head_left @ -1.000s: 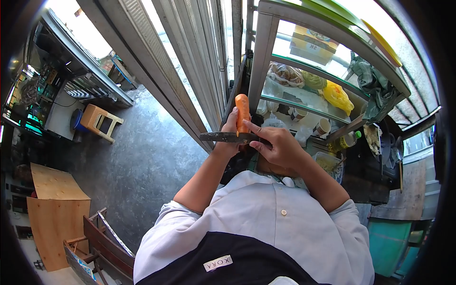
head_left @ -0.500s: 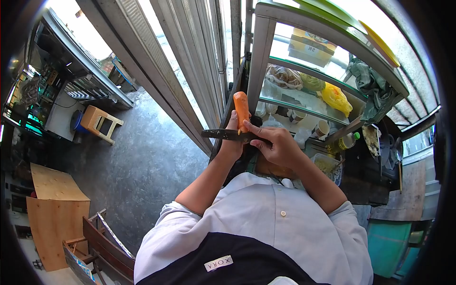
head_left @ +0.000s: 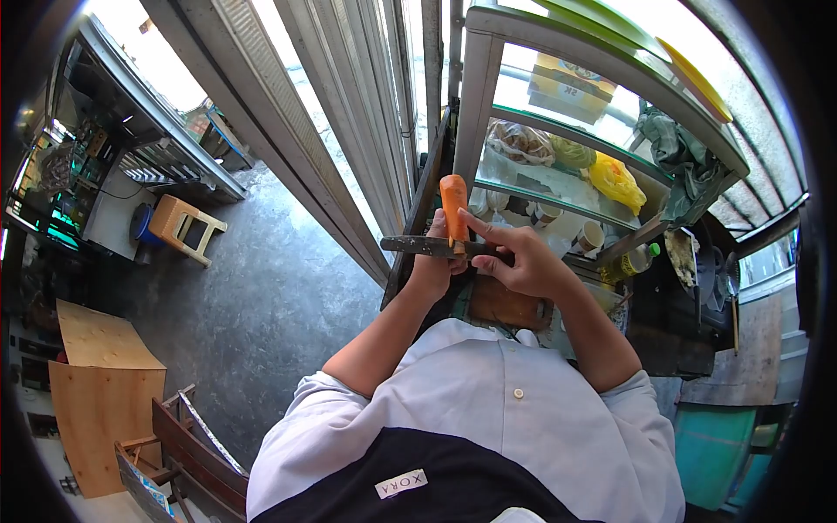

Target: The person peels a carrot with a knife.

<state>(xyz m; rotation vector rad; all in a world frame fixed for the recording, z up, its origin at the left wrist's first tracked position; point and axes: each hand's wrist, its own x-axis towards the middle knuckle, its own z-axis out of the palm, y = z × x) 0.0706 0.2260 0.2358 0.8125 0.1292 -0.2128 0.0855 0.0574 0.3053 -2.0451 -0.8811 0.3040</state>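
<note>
An orange carrot (head_left: 454, 202) stands nearly upright in front of me, with my left hand (head_left: 430, 272) closed round its lower part. My right hand (head_left: 530, 261) grips the handle of a knife (head_left: 406, 246). Its dark, speckled blade lies across the carrot's lower end and points left. Small pale bits cling to the blade, and a strip of peel seems to hang at the carrot near it. My right thumb and forefinger reach toward the carrot. Below my hands is a brown wooden cutting board (head_left: 507, 307), partly hidden by my forearm.
A glass-shelved cabinet (head_left: 479, 96) rises ahead on the right, holding a yellow plastic bag (head_left: 617, 181) and cups. An oil bottle (head_left: 635, 260) stands near a dark wok (head_left: 719, 235). Metal folding shutters (head_left: 349, 113) are to the left. A plastic stool (head_left: 185, 225) sits on the concrete floor.
Both hands, the carrot and the knife have shifted slightly right. The knife is more level across the carrot, and more of the cutting board shows below.
</note>
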